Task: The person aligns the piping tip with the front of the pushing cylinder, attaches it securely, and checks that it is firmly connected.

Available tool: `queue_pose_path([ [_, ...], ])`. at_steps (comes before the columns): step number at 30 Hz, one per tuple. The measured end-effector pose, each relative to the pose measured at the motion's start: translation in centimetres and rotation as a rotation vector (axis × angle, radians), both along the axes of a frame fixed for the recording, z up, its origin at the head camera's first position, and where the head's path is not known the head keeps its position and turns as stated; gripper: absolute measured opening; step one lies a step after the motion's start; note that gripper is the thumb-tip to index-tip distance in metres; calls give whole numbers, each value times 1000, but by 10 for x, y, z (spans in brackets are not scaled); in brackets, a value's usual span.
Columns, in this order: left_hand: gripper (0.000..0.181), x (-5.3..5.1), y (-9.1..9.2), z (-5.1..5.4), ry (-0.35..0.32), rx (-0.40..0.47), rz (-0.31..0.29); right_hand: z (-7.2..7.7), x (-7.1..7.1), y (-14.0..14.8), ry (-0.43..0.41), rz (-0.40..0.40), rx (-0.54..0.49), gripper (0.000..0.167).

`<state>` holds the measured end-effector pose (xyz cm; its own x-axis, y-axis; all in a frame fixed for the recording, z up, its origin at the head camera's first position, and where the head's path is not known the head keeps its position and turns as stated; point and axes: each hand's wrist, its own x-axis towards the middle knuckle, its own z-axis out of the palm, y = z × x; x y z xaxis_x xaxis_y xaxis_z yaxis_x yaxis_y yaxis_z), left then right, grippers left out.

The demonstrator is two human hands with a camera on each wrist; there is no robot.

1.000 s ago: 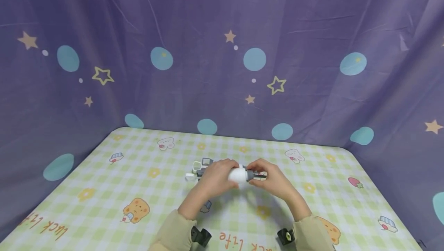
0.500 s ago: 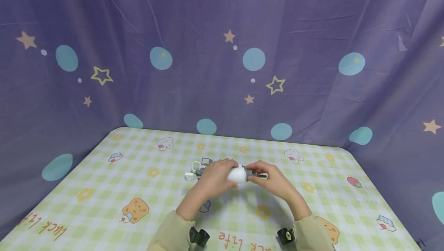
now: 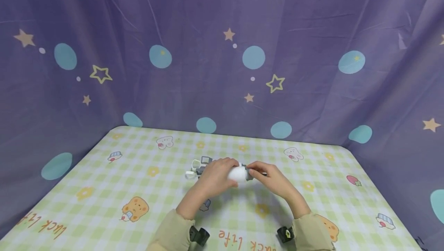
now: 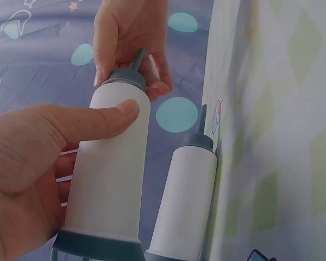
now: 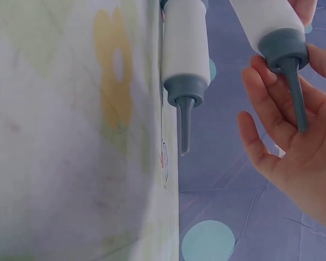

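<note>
A white squeeze bottle (image 4: 111,163) with a blue-grey nozzle cap (image 5: 282,48) is held sideways above the table. My left hand (image 3: 216,177) grips its body, thumb laid along the side in the left wrist view. My right hand (image 3: 272,177) pinches the cap between thumb and fingers, and the thin nozzle (image 5: 296,95) points towards the palm. A flared blue-grey base (image 4: 98,247) ends the bottle. A second, similar bottle (image 4: 186,198) lies on the tablecloth beside it, apart from both hands and mostly hidden in the head view.
White and grey loop-shaped parts (image 3: 195,164) show just left of my left hand; what they belong to is partly hidden. A green checked tablecloth (image 3: 166,189) covers the table, and a purple curtain (image 3: 208,50) hangs behind its far edge.
My right hand's thumb and fingers have turned slightly around the cap, and less of the nozzle shows in the head view. The left hand keeps its grip in place.
</note>
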<state>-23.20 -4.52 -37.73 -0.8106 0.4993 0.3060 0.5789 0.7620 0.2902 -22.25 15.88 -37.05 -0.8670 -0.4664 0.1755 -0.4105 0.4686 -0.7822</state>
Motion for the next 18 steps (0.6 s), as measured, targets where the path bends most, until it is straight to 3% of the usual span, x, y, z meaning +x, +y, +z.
queue_pose_path([
  [9,47,1,1,3,3,-1,-10,3,1,0,0,-9,15,24],
  [18,47,0,0,1,-40,2,2,1,0,2,-17,34,10,28],
])
